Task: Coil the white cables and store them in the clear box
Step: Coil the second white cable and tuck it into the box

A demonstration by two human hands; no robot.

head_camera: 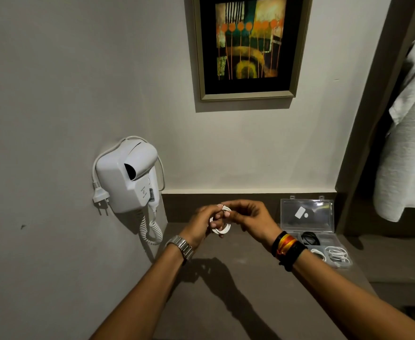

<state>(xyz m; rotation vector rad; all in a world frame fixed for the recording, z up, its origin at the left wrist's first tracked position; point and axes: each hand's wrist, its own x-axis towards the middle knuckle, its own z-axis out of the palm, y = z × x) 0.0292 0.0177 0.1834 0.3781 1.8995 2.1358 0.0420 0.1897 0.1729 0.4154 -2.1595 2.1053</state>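
Both hands mid-frame: left hand [197, 223] grips the white cable [220, 227] coil, right hand [246, 215] pinches its top. Keep loops even, tuck the end. Clear box [324, 241] sits open, right of frame, coils already inside.

A pale wall [79, 82] meets a second wall at a corner, dimly lit. A framed abstract painting [250, 45] hangs above the grey-brown table [238, 303]. A white wall-mounted hair dryer [125, 175] sits by the table's left edge; pale cloth [407, 143] hangs at right.
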